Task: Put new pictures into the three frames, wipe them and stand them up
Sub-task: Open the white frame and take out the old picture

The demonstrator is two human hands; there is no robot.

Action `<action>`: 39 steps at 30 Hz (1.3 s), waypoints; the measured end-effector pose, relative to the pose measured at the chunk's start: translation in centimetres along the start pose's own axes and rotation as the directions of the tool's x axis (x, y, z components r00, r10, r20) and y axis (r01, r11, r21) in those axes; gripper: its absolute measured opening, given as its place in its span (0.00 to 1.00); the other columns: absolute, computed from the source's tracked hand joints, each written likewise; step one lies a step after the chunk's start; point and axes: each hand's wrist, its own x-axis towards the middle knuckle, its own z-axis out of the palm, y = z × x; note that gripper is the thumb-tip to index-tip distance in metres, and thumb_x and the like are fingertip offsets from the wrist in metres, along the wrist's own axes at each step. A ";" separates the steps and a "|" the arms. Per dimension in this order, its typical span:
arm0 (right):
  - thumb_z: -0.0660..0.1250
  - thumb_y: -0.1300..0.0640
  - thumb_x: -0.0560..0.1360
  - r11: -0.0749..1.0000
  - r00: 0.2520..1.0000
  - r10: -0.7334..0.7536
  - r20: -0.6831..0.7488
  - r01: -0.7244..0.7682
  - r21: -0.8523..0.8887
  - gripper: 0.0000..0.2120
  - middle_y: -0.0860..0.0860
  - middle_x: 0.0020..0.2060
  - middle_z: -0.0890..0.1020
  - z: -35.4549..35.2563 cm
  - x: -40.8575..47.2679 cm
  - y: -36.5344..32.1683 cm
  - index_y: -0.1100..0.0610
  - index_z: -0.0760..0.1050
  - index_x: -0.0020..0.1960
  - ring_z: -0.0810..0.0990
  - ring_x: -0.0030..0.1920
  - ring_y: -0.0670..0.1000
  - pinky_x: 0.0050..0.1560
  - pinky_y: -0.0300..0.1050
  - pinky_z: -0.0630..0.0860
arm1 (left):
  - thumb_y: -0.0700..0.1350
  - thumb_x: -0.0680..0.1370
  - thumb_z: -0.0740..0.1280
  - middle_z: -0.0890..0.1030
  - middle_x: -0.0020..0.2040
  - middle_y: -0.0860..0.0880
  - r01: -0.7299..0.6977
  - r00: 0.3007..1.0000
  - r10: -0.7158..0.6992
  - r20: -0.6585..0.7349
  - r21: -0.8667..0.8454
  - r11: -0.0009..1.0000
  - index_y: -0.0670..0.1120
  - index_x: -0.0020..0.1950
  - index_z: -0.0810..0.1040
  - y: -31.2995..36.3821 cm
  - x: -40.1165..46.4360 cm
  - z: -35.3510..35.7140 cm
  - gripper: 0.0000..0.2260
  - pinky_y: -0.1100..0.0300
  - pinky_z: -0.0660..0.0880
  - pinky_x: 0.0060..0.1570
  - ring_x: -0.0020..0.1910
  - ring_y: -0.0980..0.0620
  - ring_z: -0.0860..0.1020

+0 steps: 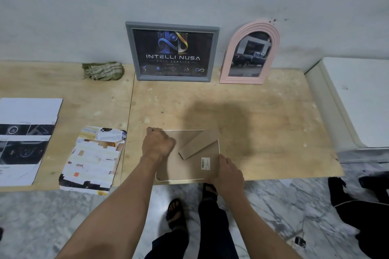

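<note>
Holding the third frame face down at the near edge of the plywood table, I work on its brown back. My left hand sits on the far left corner, at about 10 o'clock from the frame's middle; its fingers are curled and press there, but I cannot tell if they pinch the rim or only push on it. My right hand lies at the near right corner, about 4 o'clock, with the fingers bent around that edge, just beside the small white label.

Between my 2 hands the cardboard stand lies flat against the back. Its long axis runs from about 7 o'clock up to 1 o'clock, and the lower end is nearer to my left hand, I think. To stand this frame up, that leg must open first.

At 12 o'clock the grey frame and the pink arched frame are upright against the wall, already with pictures. The striped cloth for wiping lies at 10 o'clock, well apart, on my left side. Printed sheets lie at 9 o'clock.
</note>
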 end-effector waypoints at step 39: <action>0.68 0.53 0.72 0.999 0.999 0.023 0.050 -0.020 -0.048 0.28 0.52 0.60 0.72 -0.7 0.2 -1.2 0.55 0.62 0.69 0.74 0.59 0.55 0.54 0.50 0.73 | 0.45 0.67 0.71 0.82 0.42 0.47 0.192 0.981 -0.190 0.043 -0.396 0.898 0.46 0.35 0.79 -4.0 -1.7 -1.6 0.04 0.58 0.72 0.46 0.48 0.42 0.79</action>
